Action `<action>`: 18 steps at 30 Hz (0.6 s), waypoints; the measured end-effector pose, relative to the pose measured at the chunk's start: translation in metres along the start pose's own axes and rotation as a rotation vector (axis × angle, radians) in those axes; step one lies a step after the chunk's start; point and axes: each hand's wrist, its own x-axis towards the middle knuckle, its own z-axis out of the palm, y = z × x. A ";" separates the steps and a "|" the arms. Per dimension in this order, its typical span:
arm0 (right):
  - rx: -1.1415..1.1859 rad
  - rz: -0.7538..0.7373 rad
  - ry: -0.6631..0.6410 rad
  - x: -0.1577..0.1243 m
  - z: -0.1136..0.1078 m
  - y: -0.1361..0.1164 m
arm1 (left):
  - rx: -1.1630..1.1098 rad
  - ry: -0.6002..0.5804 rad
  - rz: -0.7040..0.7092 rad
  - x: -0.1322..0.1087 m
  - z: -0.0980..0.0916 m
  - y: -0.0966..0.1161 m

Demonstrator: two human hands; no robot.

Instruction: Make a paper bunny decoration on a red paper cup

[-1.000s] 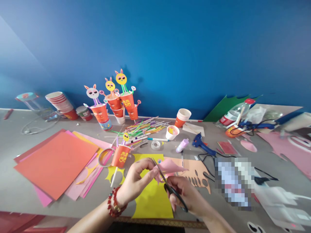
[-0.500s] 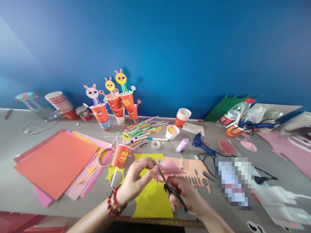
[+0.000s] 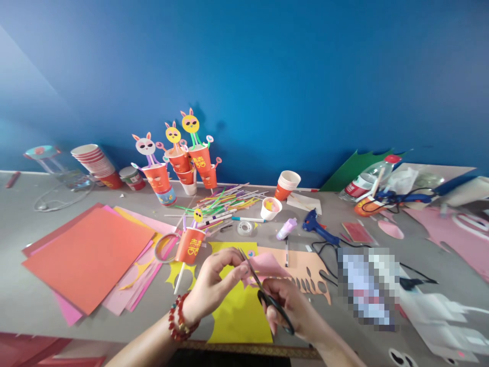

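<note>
My right hand (image 3: pixel 284 300) grips black-handled scissors (image 3: pixel 256 278), their blades pointing up and left toward my other fingertips. Between thumb and fingers my left hand (image 3: pixel 221 278) pinches a piece of pink paper (image 3: pixel 265 265), right by the blades. Part of that paper is hidden behind the scissors and fingers. Below both hands lies a yellow sheet (image 3: pixel 239 321) with cut edges. A peach sheet (image 3: pixel 305 267) with oval cut-outs is just beyond my right hand. To the left of my left hand, a red paper cup (image 3: pixel 190 244) with a small yellow head lies tilted by a tape roll (image 3: pixel 162 248).
Red cups with rabbit heads (image 3: pixel 156 178) stand at the back, beside scattered pipe cleaners (image 3: pixel 229 199). Coloured paper sheets (image 3: pixel 91 255) lie on the left. A blue glue gun (image 3: pixel 317 227) with black cable, a purple bottle (image 3: pixel 286 229) and a white cup (image 3: pixel 271 208) are on the right.
The pink paper has shifted slightly beside the scissors. Both hands keep nearly the same place and grip.
</note>
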 end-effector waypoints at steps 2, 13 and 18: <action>-0.017 -0.014 -0.014 0.001 -0.001 0.002 | 0.006 0.002 0.005 0.000 0.000 -0.001; -0.050 -0.008 0.009 0.000 0.000 0.005 | 0.018 0.016 0.004 -0.001 -0.001 -0.004; -0.057 0.004 0.013 0.000 0.001 0.002 | 0.048 0.009 0.005 0.000 -0.002 -0.002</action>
